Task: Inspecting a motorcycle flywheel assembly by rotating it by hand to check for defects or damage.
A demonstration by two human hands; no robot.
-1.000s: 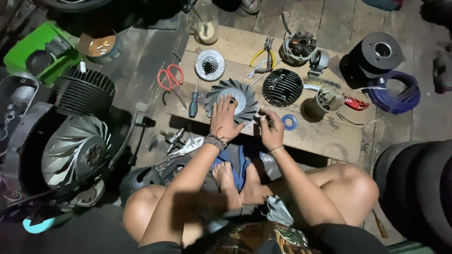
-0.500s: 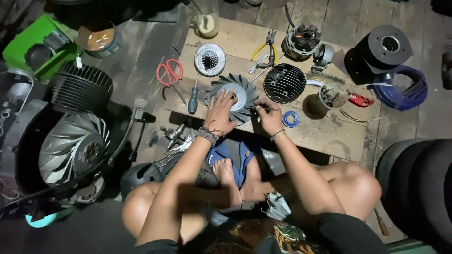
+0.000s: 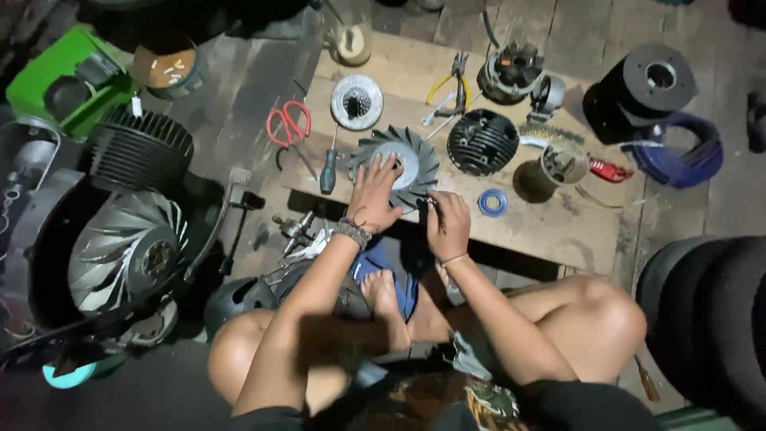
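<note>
Grey metal: I read the finned fan wheel (image 3: pixel 396 166) as cast alloy, stiff, with some heft, and its thin curved blades look like the part most likely to bend or nick.
Fan wheel, place: it lies flat on the wooden board (image 3: pixel 558 227), at the near edge, just left of the black ribbed cylinder head (image 3: pixel 482 142).
Left hand (image 3: pixel 373 198): fingers spread wide and pressed flat on the wheel's near-left blades and hub; it steadies rather than grips.
Right hand (image 3: pixel 448 226): curled at the wheel's near-right rim, fingertips pinched around something small; I cannot tell what it is.
Where I would hold: by the smooth pale hub or with a palm across the face, not by single blades, whose edges may be sharp and greasy.
Beside the wheel: blue-handled screwdriver (image 3: pixel 328 169) and red scissors (image 3: pixel 289 128) to its left, blue tape ring (image 3: pixel 492 202) to its right.
</note>
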